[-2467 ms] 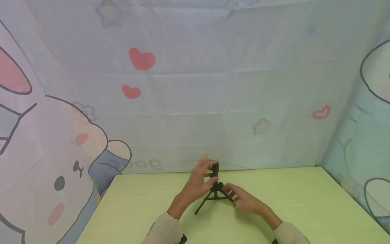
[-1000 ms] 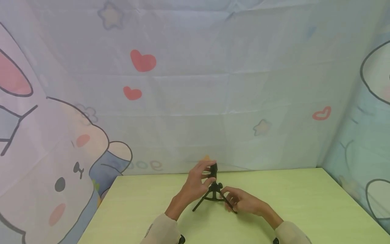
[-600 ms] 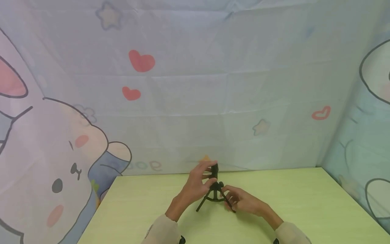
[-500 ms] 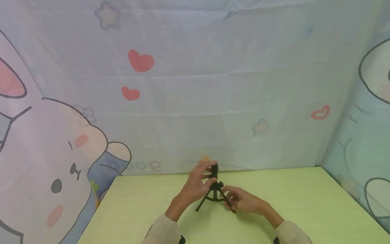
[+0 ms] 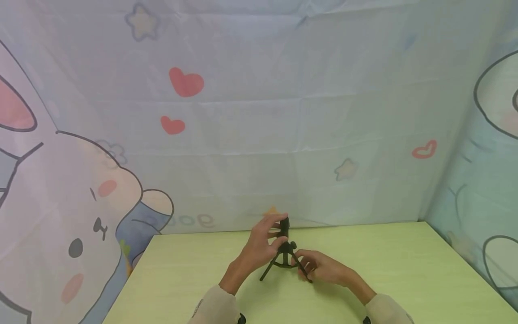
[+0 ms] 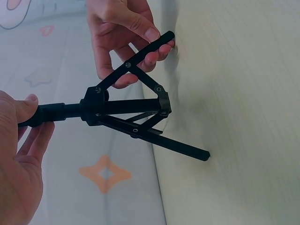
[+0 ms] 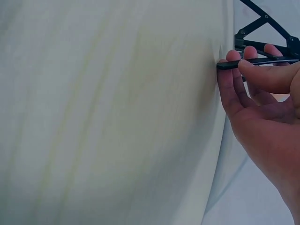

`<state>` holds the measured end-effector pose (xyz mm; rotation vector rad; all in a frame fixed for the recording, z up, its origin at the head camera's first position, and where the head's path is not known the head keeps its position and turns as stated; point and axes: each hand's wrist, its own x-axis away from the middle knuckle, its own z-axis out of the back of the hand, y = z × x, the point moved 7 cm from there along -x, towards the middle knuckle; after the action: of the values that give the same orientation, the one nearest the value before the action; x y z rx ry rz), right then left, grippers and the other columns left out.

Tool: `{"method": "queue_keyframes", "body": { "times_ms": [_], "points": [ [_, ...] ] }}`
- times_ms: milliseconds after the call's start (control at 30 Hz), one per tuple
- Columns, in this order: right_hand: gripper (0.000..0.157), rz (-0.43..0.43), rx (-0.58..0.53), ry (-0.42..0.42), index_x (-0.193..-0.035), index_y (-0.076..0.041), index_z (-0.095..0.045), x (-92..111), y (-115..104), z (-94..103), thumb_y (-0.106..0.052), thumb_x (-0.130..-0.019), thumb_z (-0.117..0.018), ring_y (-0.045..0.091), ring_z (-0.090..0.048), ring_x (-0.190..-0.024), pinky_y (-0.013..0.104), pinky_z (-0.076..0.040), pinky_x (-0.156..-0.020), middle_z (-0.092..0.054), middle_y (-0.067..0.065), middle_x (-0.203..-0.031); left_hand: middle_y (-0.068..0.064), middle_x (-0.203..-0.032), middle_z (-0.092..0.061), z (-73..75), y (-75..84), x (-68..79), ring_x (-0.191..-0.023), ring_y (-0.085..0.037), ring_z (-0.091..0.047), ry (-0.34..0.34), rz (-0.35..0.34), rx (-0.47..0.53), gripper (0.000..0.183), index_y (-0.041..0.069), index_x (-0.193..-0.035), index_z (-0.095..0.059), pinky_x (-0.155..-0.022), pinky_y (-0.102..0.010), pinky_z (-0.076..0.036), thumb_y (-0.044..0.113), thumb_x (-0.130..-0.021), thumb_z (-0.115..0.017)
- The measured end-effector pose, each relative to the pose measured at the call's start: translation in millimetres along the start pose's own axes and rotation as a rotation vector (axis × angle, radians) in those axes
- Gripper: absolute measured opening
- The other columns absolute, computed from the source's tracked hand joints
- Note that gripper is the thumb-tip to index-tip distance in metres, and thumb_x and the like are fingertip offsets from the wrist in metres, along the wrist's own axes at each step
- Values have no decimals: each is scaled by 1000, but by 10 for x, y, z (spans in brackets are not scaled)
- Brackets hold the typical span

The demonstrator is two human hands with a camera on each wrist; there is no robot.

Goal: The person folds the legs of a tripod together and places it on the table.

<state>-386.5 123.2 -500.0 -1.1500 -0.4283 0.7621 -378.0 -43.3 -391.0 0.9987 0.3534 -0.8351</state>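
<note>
Hands [image 5: 259, 245] [image 5: 325, 268] hold a tripod [image 6: 129, 107] before faint "oo" backdrop lettering [image 5: 187, 220]

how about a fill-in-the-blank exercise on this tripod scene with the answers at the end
The left grip holds the tripod above its spread ____.
The right grip pinches just ____ of them.
The tripod is coloured ____.
Two solid red ____ are printed on the backdrop, left of centre in the head view.
Missing words: legs; one; black; hearts.

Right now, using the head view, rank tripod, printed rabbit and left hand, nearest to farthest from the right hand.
1. Tripod, just left, held by the right hand.
2. Left hand, farther left, holding the tripod.
3. Printed rabbit, far left.
</note>
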Motion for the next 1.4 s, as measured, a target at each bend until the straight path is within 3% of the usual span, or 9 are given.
{"method": "queue_keyframes", "body": {
  "times_ms": [400, 733, 1000, 1400],
  "points": [
    [55, 27, 17, 31, -132, 0, -60, -10, 13, 15, 22, -83, -48, 38, -65, -89, 35, -57, -76, -64, 29, -104, -14, -138, -58, -3, 28, -2, -118, -31, -63, 2, 6, 6, 61, 11, -150, -53, -94, -33, -61, -4, -95, -73],
    [53, 55, 100, 94, -128, -1, -62, 4, -23, 19, 23, -82, -50, 41, -67, -95, 35, -60, -79, -68, 24, -106, -14, -137, -59, -21, 36, -2, -115, -35, -64, 10, -5, 17, 61, 10, -150, -53, -93, -34, -61, -5, -94, -73],
    [52, 67, 127, 85, -130, -3, -63, 0, -35, 33, 21, -85, -52, 40, -67, -102, 36, -60, -84, -69, 20, -109, -14, -137, -59, -25, 18, -4, -116, -35, -63, 13, -12, 17, 60, 10, -150, -53, -93, -35, -61, -5, -95, -72],
    [47, 122, 186, 119, -127, -1, -63, -17, -59, 41, 22, -87, -55, 41, -68, -98, 41, -61, -82, -70, 19, -103, -14, -138, -59, -18, 34, -2, -116, -34, -64, 16, 3, 22, 61, 9, -149, -54, -94, -32, -60, -6, -93, -74]
  ]
}}
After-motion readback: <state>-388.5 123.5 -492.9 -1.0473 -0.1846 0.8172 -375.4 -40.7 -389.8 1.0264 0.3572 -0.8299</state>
